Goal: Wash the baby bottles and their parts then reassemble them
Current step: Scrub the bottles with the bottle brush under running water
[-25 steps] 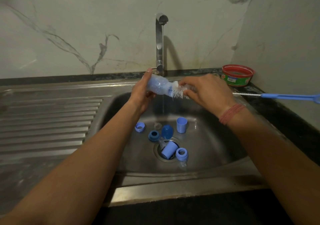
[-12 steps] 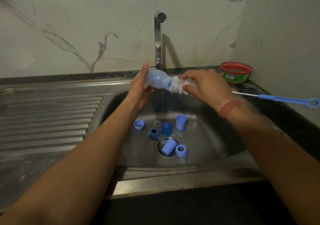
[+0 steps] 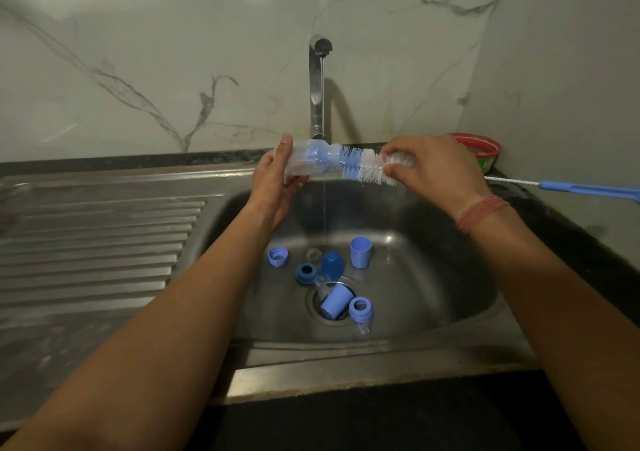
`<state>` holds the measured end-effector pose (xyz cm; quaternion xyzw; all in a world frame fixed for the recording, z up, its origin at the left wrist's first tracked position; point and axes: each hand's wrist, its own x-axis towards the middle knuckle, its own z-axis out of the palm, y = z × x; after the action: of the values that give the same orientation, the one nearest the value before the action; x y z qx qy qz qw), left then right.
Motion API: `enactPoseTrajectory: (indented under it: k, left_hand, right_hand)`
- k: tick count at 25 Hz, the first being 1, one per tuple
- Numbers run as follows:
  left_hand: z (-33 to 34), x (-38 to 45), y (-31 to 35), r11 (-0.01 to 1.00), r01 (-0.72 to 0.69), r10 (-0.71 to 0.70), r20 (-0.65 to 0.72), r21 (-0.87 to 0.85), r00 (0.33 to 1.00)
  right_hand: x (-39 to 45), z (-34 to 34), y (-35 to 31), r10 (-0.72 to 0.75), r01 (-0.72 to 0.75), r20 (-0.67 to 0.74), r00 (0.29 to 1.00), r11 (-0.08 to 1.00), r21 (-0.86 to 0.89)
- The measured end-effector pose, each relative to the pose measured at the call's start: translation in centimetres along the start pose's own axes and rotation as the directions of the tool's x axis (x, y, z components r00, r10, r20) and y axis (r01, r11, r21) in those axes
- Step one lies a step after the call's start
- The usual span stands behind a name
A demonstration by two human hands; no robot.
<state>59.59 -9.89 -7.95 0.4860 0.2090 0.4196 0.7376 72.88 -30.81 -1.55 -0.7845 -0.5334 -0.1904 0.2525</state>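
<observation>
Right hand [image 3: 438,170] fingers pinch the white-and-blue bristle bottle brush [image 3: 363,169]; left hand [image 3: 277,180] curls around the clear plastic baby bottle [image 3: 308,161], held level over the steel sink [image 3: 433,249]. Better to tilt its mouth under the thin stream and twist the bristles. Blue caps and collars [image 3: 334,300] litter the basin around the drain.

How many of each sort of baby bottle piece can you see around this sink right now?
Clear bottle, held: 1
Bottle brush: 1
Blue caps: 3
Blue screw rings: 3
Total: 8, not counting small clear pieces too faint to tell.
</observation>
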Motion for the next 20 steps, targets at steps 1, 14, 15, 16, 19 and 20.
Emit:
enactPoseTrajectory:
  k: [1, 14, 15, 16, 19, 20]
  left_hand:
    - [0.0, -0.1, 0.2, 1.0, -0.009, 0.009, 0.009, -0.004, 1.0]
    - [-0.3, 0.1, 0.0, 0.999, -0.033, 0.033, -0.032, -0.03, 0.999]
    - [-0.7, 0.4, 0.0, 0.998, -0.03, 0.027, -0.069, -0.055, 0.997]
    - [-1.2, 0.7, 0.2, 0.995, -0.024, 0.012, -0.125, -0.098, 0.992]
    - [-3.1, 1.4, 0.5, 0.982, 0.003, -0.054, -0.268, -0.187, 0.962]
    - [-3.0, 1.5, 0.4, 0.979, 0.029, -0.079, -0.244, -0.202, 0.966]
  right_hand:
    - [0.1, -0.1, 0.2, -0.003, 0.003, -0.004, 1.0, 1.0, 0.0]
    - [0.1, -2.0, 1.8, 0.038, -0.039, -0.012, 0.999, 0.998, -0.039]
    - [0.0, -2.3, 2.2, 0.053, -0.054, -0.024, 0.998, 0.996, -0.064]
    - [-0.1, -2.7, 2.8, 0.081, -0.086, -0.053, 0.995, 0.992, -0.092]
    - [0.1, -3.2, 4.1, 0.179, -0.193, -0.158, 0.971, 0.978, -0.075]
    - [0.2, -2.7, 3.4, 0.167, -0.176, -0.152, 0.974, 0.984, -0.042]
